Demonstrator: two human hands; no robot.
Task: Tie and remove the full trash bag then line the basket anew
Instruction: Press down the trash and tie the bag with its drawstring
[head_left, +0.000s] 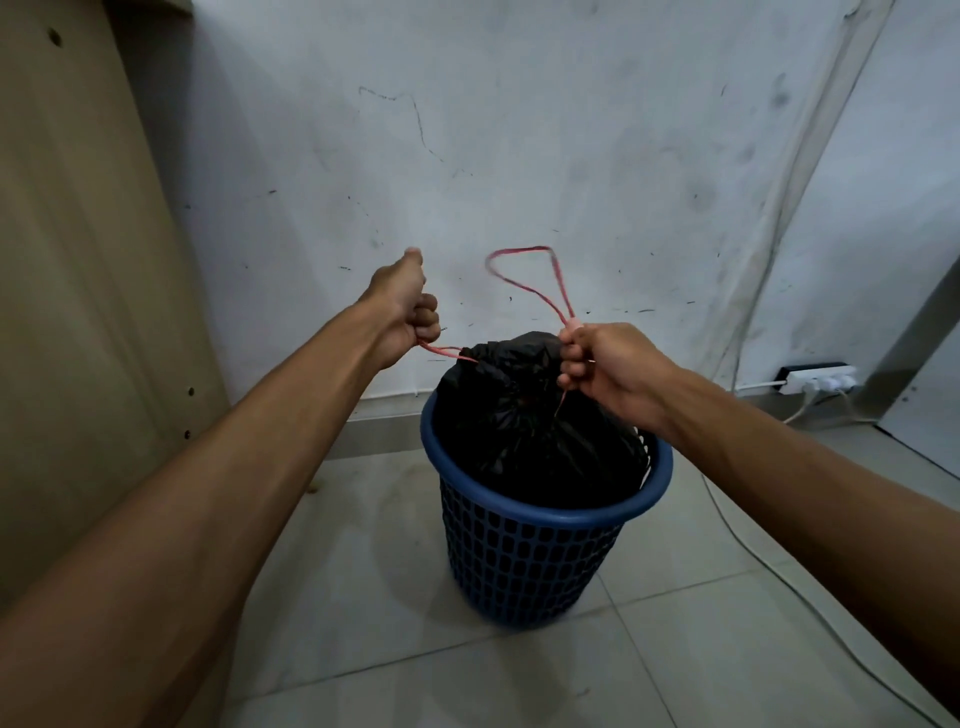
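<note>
A blue perforated basket (524, 561) stands on the tiled floor in the middle of the head view. Inside it sits a full black trash bag (519, 441), its mouth gathered shut at the top. A red drawstring (519, 283) runs out of both sides of the mouth. My left hand (410, 312) is fisted on the left strand, pulled taut up and to the left. My right hand (597, 366) grips the right strand just above the bag's mouth, and a loose red loop rises above that fist.
A stained white wall (519, 156) is close behind the basket. A beige cabinet side (78, 312) stands at the left. A white power strip (818, 376) lies at the wall's foot on the right, and its cable (779, 577) trails across the floor tiles.
</note>
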